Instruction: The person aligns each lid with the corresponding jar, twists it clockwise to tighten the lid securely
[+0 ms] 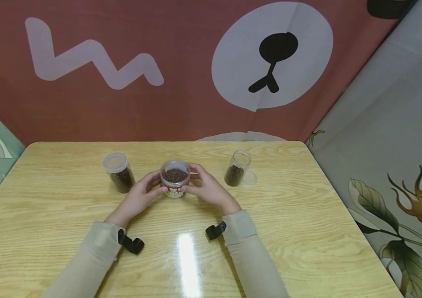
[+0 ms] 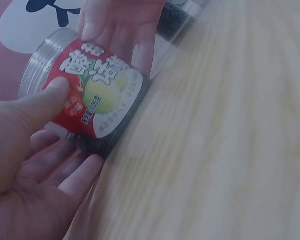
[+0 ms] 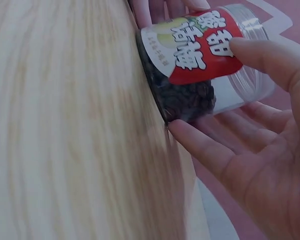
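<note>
A clear, wide-mouthed plastic jar point(image 1: 174, 178) stands upright near the middle of the table, partly filled with dark brown bean-like pieces. Its red label point(image 2: 75, 95) carries white characters and a picture of green fruit. From the left, my left hand point(image 1: 143, 191) grips the jar, thumb point(image 2: 57, 90) against the label and fingers round the side. My right hand point(image 1: 208, 186) holds the opposite side, with its thumb point(image 3: 255, 55) near the label's upper edge. In the right wrist view, the dark pieces point(image 3: 185, 102) show through the wall. The jar's base touches the table.
A taller jar point(image 1: 119, 173) with a whitish lid and dark contents stands left of the left hand. At right, a narrow clear jar point(image 1: 236, 170) stands uncovered, a translucent lid point(image 1: 249, 178) lying beside it. A printed cloth point(image 1: 181, 111) hangs behind the wooden table point(image 1: 300, 231).
</note>
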Demonstrator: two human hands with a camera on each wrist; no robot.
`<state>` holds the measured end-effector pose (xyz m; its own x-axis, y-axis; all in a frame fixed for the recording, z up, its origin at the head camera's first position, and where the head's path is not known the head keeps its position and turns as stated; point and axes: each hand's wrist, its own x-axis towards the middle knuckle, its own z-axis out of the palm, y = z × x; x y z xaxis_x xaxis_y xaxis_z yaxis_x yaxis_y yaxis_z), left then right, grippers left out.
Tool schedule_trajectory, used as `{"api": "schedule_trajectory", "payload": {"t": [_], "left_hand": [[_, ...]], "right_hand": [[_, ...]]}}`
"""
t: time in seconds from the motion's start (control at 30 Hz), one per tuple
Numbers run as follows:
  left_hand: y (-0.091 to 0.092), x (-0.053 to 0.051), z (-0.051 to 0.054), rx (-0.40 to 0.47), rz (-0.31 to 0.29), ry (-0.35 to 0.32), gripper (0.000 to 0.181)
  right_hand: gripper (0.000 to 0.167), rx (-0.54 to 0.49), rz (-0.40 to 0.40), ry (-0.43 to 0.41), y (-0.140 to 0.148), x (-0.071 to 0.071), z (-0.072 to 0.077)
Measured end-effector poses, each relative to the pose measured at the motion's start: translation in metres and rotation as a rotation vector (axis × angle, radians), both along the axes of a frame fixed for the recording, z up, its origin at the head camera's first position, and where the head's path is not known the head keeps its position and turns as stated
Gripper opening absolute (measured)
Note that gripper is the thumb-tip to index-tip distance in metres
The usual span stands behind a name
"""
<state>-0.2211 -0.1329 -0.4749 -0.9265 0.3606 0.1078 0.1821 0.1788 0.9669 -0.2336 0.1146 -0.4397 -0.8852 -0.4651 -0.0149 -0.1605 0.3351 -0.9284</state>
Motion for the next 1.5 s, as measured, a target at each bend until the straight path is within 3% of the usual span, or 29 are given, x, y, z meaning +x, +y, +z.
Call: {"api": "schedule_trajectory", "payload": {"t": [0.2, 0.6, 0.87, 1.07, 1.5], "left_hand": [[0.003, 0.001, 0.002, -0.035, 0.057, 0.017, 0.06], [0.006, 0.003, 0.003, -0.057, 0.109, 0.033, 0.059], [0.006, 0.004, 0.003, -0.014, 0.101, 0.056, 0.058], [0.005, 0.004, 0.006, 0.017, 0.081, 0.034, 0.059], [0.004, 0.006, 0.014, 0.035, 0.122, 0.03, 0.053]], "right_hand": [[0.069, -0.01, -0.009, 0.005, -0.001, 0.0, -0.002], [0.07, -0.014, -0.013, 0.001, -0.004, 0.0, -0.005], [0.07, -0.018, -0.017, 0.003, -0.005, 0.001, -0.003], [0.071, -0.031, -0.03, 0.004, -0.005, 0.0, -0.004], [0.071, -0.121, -0.07, 0.041, -0.001, 0.004, 0.012]]}}
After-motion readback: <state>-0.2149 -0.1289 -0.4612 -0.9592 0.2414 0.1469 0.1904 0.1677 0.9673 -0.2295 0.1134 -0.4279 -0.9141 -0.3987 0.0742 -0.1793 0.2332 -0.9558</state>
